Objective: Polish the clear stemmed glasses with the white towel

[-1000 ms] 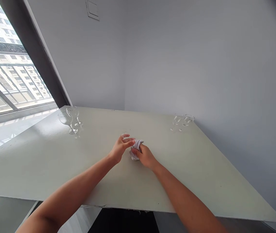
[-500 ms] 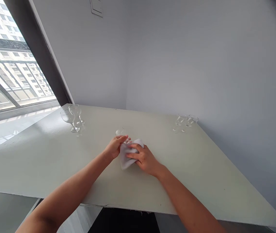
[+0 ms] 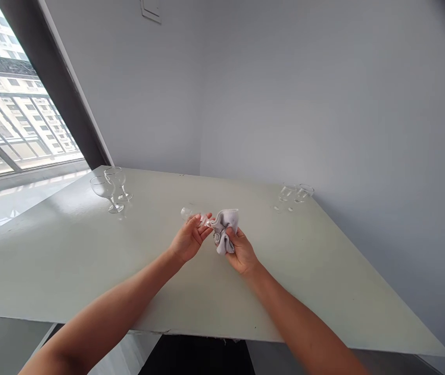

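My left hand (image 3: 188,238) grips the stem of a small clear stemmed glass (image 3: 194,216) that lies sideways, foot to the left, above the pale table (image 3: 70,255). My right hand (image 3: 239,250) is closed round a crumpled white cloth (image 3: 225,227), which covers the bowl end of the glass. Both hands are held near the middle of the table, a little above its surface.
Two wide-bowled stemmed glasses (image 3: 111,189) stand at the far left of the table. Two smaller glasses (image 3: 295,194) stand at the far right, close to the grey wall. A large window (image 3: 11,120) is on the left. The table's near edge runs below my forearms.
The glass has been tipped from upright to sideways. The cloth, spread below the glass half a second ago, is now bunched round its bowl end in my right hand, slightly higher and farther right.
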### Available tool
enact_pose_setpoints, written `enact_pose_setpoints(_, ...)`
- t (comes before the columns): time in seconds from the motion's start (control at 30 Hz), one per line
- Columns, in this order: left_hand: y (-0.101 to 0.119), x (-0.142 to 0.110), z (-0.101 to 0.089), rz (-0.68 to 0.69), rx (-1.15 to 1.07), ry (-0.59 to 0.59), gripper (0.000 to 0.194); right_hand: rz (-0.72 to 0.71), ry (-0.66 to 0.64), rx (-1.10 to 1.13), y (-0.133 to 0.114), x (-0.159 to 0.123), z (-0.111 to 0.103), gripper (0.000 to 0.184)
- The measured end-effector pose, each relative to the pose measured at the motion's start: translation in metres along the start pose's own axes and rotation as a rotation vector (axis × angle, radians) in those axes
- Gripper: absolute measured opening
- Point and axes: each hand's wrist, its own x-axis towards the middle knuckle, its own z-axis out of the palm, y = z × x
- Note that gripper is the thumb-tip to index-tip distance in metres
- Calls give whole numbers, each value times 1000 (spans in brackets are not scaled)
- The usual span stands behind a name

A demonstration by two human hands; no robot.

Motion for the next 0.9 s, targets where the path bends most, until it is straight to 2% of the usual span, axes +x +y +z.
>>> enact_pose_setpoints(0.13,2,-4,4,204,158,24,40,172,67,157,9,-2,8,24)
enact_pose_setpoints(0.27,6,-9,10,324,294,4,59,256,111,155,12,-6,11,23)
enact_pose_setpoints(0.4,11,-10,11,392,352,-2,60,234,110,51,14,-8,9,28)
enact_pose_setpoints(0.57,23,-7,6,507,417,99,60,141,-13,-261,20,-10,6,34)
enact_pose_setpoints(0.63,29,-5,3,579,446,148,60,43,-67,-508,19,-12,3,36)
enact_pose_setpoints(0.73,36,-4,0,675,526,202,58,-253,-139,-921,11,-14,0,28)
enact_pose_setpoints(0.83,35,-6,1,731,645,206,56,-556,-69,-1256,-4,-14,3,15)
enact_pose_setpoints(0.9,29,-8,3,760,772,206,54,-682,-20,-1432,-13,-12,10,21)
